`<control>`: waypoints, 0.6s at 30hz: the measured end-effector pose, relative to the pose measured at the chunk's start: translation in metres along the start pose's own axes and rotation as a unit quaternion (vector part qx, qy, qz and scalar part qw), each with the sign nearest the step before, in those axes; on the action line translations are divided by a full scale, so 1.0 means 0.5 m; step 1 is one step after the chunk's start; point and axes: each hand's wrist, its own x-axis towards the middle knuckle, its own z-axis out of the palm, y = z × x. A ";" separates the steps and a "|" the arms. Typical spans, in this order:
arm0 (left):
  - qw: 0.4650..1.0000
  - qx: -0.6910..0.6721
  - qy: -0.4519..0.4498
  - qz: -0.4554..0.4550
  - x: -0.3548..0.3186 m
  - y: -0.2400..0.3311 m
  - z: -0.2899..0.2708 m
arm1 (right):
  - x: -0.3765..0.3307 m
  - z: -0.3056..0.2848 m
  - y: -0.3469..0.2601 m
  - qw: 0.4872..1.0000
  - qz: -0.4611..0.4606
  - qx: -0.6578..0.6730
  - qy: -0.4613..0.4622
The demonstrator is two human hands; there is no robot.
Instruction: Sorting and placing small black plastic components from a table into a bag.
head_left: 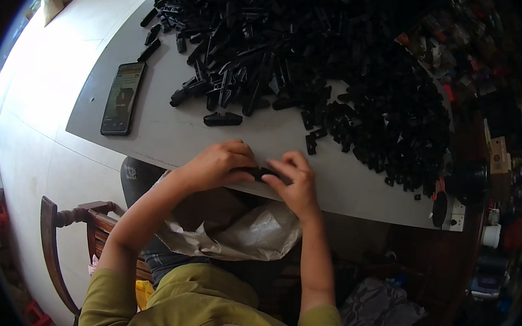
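Note:
Near the table's front edge, my left hand (223, 165) and my right hand (293, 179) meet over a small black plastic part (259, 173). Fingers of both hands pinch it from either side, so most of its shape is hidden. Below them, an open whitish woven sack (237, 238) lies across my lap, its mouth under the table edge. One elongated black plastic piece (223, 119) rests by itself just beyond my left hand. Farther back is a big heap of similar long black pieces (252, 46). To the right spreads a pile of smaller black parts (386, 133).
A phone (123, 98) with a lit screen lies on the left of the grey table (170, 146). A wooden chair (58, 251) stands at the lower left. At the table's right end is a white socket strip (457, 215). Cluttered shelves line the right side.

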 end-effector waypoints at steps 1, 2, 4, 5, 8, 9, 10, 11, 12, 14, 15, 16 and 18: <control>0.998 0.035 0.013 -0.052 -0.008 0.014 -0.014 | 0.001 -0.007 0.001 0.995 0.058 -0.036 0.067; 0.992 0.070 0.027 -0.104 -0.015 0.021 -0.024 | 0.002 -0.014 0.004 0.982 0.115 -0.071 0.134; 0.967 0.195 0.112 -0.117 -0.014 0.007 -0.047 | 0.019 -0.030 0.028 0.959 0.164 -0.167 0.157; 0.920 0.314 0.196 -0.127 -0.009 0.003 -0.054 | 0.021 -0.035 0.036 0.925 0.210 -0.263 0.179; 0.910 0.346 0.198 -0.113 -0.001 -0.013 -0.046 | 0.024 -0.023 0.052 0.934 0.221 -0.254 0.120; 0.930 0.307 0.134 -0.149 -0.003 -0.012 -0.049 | 0.026 -0.021 0.056 0.934 0.219 -0.254 0.122; 0.931 0.306 0.132 -0.150 -0.005 -0.011 -0.041 | 0.024 -0.017 0.052 0.953 0.233 -0.154 0.120; 0.951 0.241 0.129 -0.147 -0.003 -0.008 -0.029 | 0.023 -0.014 0.047 0.961 0.246 -0.052 0.118; 0.966 0.174 0.125 -0.143 0.000 -0.004 -0.016 | 0.021 -0.013 0.041 0.960 0.248 -0.053 0.118; 0.976 0.087 0.079 -0.185 0.013 0.021 -0.011 | 0.014 -0.018 0.022 0.955 0.252 0.071 0.138; 0.983 0.042 0.073 -0.161 0.017 0.018 -0.005 | 0.007 -0.016 0.022 0.954 0.256 0.070 0.139; 0.988 -0.001 0.070 -0.136 0.022 0.016 -0.002 | 0.003 -0.014 0.024 0.970 0.183 -0.035 0.155; 0.987 0.105 0.091 -0.076 0.033 0.011 0.003 | -0.002 -0.012 0.022 0.970 0.108 -0.140 0.168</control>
